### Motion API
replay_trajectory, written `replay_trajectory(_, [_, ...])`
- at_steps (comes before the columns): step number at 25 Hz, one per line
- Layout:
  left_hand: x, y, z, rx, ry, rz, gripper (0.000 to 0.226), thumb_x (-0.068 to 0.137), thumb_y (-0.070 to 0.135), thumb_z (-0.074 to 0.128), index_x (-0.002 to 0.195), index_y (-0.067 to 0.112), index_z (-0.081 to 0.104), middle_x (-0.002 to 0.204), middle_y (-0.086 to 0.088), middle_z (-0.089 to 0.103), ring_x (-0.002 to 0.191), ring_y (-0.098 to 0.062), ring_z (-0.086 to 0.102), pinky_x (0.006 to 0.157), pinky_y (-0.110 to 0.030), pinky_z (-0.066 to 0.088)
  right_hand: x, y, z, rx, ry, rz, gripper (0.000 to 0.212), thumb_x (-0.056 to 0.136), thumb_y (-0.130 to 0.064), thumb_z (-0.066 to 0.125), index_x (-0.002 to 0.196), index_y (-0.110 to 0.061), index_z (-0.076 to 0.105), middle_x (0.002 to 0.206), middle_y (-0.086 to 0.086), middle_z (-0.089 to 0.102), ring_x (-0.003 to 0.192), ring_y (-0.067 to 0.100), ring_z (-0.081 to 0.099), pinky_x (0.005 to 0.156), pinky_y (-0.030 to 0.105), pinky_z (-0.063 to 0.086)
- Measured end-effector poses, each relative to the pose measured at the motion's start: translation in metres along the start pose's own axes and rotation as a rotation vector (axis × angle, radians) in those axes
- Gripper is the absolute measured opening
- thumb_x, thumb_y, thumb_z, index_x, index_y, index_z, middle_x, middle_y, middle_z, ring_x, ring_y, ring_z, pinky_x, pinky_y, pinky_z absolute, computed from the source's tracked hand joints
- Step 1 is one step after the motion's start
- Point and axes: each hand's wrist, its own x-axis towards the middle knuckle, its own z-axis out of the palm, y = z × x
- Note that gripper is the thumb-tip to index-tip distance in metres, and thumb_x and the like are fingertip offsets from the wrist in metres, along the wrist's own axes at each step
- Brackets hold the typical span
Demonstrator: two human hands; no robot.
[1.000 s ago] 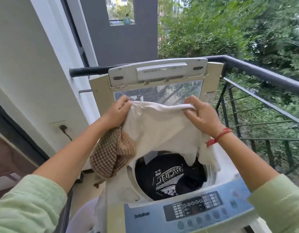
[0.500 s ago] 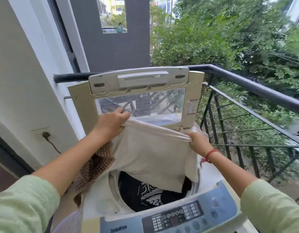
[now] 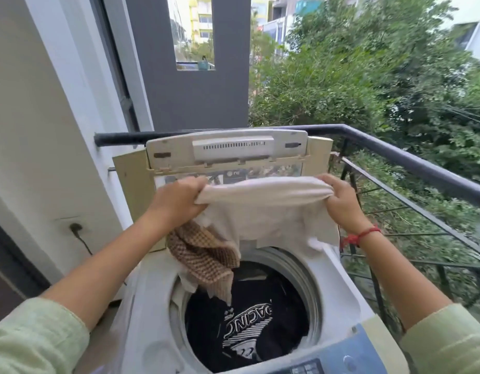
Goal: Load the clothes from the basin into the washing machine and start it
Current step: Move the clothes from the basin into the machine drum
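Gripping white cloth [image 3: 268, 211], black "ACING" shirt [image 3: 247, 329] below

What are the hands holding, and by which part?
Left hand and right hand grip the white cloth by its top edge, one at each end. A checked cloth hangs below the left hand.

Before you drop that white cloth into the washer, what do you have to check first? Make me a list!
1. Lid up, out of the way: ok.
2. Left hand and right hand both grip the white cloth: ok.
3. White cloth free of the washer rim: not ok, its right corner lies on it.
4. Checked cloth hanging over the drum opening: ok.
5. Room in the drum above the black shirt: ok.
6. Basin emptied: cannot tell, out of view.
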Motion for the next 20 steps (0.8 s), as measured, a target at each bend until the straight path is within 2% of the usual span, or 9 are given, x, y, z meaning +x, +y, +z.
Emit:
replay_trajectory(2, [-0.046, -0.007, 0.026, 0.001, -0.4, 0.026, 0.019, 0.079, 0.036, 0.06, 0.091, 0.022, 0.057, 0.08, 0.008, 0.057, 0.083, -0.021, 0.06, 0.06, -0.031, 0.043, -0.032, 0.035, 0.009, -0.192, -0.499, 0.121, 0.04, 0.086, 0.007, 0.043, 0.109, -0.016, 0.066, 0.099, -0.003, 0.066, 0.098, 0.013, 0.062, 0.078, 0.019, 0.045])
replay_trajectory(4, [-0.071, -0.018, 0.042, 0.008, -0.579, 0.036, 0.021, 0.077, 0.04, 0.063, 0.087, 0.023, 0.055, 0.075, 0.012, 0.051, 0.075, -0.014, 0.054, 0.058, -0.03, 0.039, -0.056, 0.061, 0.022, -0.343, -0.689, 0.107, 0.049, 0.081, 0.012, 0.039, 0.105, -0.021, 0.066, 0.102, 0.001, 0.067, 0.103, 0.022, 0.061, 0.084, 0.027, 0.046])
replay_trajectory(9, [-0.064, -0.047, 0.046, 0.027, -0.492, 0.049, 0.017, 0.089, 0.038, 0.054, 0.079, 0.028, 0.046, 0.076, 0.012, 0.051, 0.071, -0.015, 0.049, 0.058, -0.029, 0.036, -0.043, 0.057, 0.036, -0.135, -0.395, 0.206, 0.044, 0.08, 0.012, 0.046, 0.103, -0.018, 0.069, 0.102, -0.001, 0.066, 0.102, 0.016, 0.058, 0.082, 0.021, 0.043])
replay_trajectory(11, [-0.062, -0.055, 0.047, 0.016, -0.415, 0.024, 0.016, 0.091, 0.035, 0.052, 0.08, 0.029, 0.042, 0.08, 0.009, 0.055, 0.073, -0.019, 0.052, 0.057, -0.03, 0.037, -0.042, 0.054, 0.039, -0.186, -0.508, 0.163, 0.031, 0.08, -0.005, 0.064, 0.105, -0.024, 0.068, 0.1, -0.004, 0.068, 0.1, 0.014, 0.061, 0.084, 0.024, 0.046])
replay_trajectory(14, [-0.059, -0.072, 0.046, -0.007, -0.302, -0.086, 0.011, 0.092, 0.033, 0.052, 0.084, 0.028, 0.046, 0.085, 0.002, 0.063, 0.077, -0.027, 0.06, 0.057, -0.032, 0.04, -0.051, 0.05, 0.046, -0.347, -0.786, 0.249, 0.017, 0.079, -0.021, 0.073, 0.094, -0.027, 0.067, 0.079, -0.01, 0.065, 0.078, 0.009, 0.06, 0.062, 0.009, 0.041])
replay_trajectory(15, [-0.058, -0.077, 0.046, -0.004, -0.258, -0.126, 0.01, 0.092, 0.033, 0.052, 0.086, 0.027, 0.047, 0.086, -0.001, 0.065, 0.077, -0.029, 0.061, 0.058, -0.033, 0.043, -0.053, 0.05, 0.05, -0.398, -0.731, 0.229, 0.012, 0.082, -0.014, 0.068, 0.091, -0.024, 0.069, 0.077, -0.005, 0.065, 0.077, 0.015, 0.061, 0.061, 0.013, 0.041])
replay_trajectory(18, [-0.051, -0.078, 0.043, 0.042, -0.065, -0.234, 0.01, 0.093, 0.032, 0.05, 0.091, 0.022, 0.047, 0.088, -0.008, 0.065, 0.075, -0.035, 0.062, 0.058, -0.037, 0.045, -0.05, 0.05, 0.067, -0.429, -0.197, 0.135, 0.042, 0.08, 0.006, 0.049, 0.106, -0.017, 0.071, 0.103, 0.01, 0.067, 0.097, 0.027, 0.061, 0.083, 0.031, 0.048])
replay_trajectory(19, [-0.049, -0.075, 0.043, 0.04, -0.001, -0.252, 0.01, 0.093, 0.029, 0.05, 0.092, 0.021, 0.047, 0.089, -0.008, 0.064, 0.075, -0.035, 0.061, 0.058, -0.037, 0.045, -0.05, 0.048, 0.072, -0.373, -0.061, 0.105, 0.048, 0.077, 0.011, 0.047, 0.11, -0.015, 0.07, 0.111, 0.01, 0.066, 0.104, 0.026, 0.059, 0.091, 0.031, 0.045])
replay_trajectory(20, [-0.049, -0.069, 0.041, 0.025, 0.012, -0.255, 0.008, 0.092, 0.027, 0.051, 0.092, 0.02, 0.048, 0.089, -0.007, 0.064, 0.076, -0.034, 0.061, 0.059, -0.036, 0.044, -0.052, 0.042, 0.078, -0.344, -0.043, 0.096, 0.052, 0.075, 0.013, 0.045, 0.114, -0.013, 0.068, 0.117, 0.01, 0.065, 0.11, 0.024, 0.058, 0.097, 0.028, 0.042])
